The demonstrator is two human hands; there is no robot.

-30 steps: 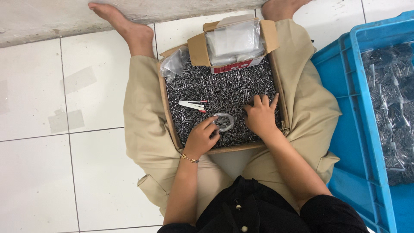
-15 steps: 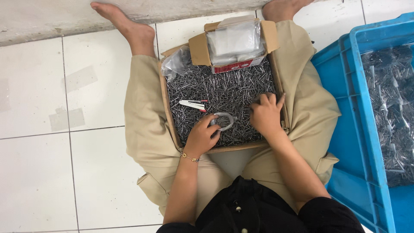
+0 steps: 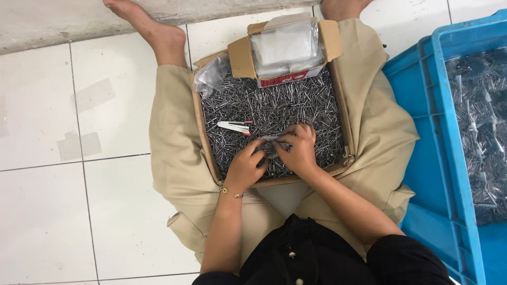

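Blue crate [image 3: 422, 132] parked off right on the floor; cardboard box [image 3: 203, 142] of metal pins [image 3: 296, 103] wedged between the legs for reach; left hand [image 3: 245, 169] and right hand [image 3: 300, 150] pinching one small bundle [image 3: 274, 141] near the box's near edge, beside a white clip [image 3: 235, 126]

Cardboard box [image 3: 203, 137] rests on the seated person's lap, filled with metal pins [image 3: 285, 105]. A smaller box [image 3: 240, 55] sits at its far edge. Crate [image 3: 422, 105] stands right.
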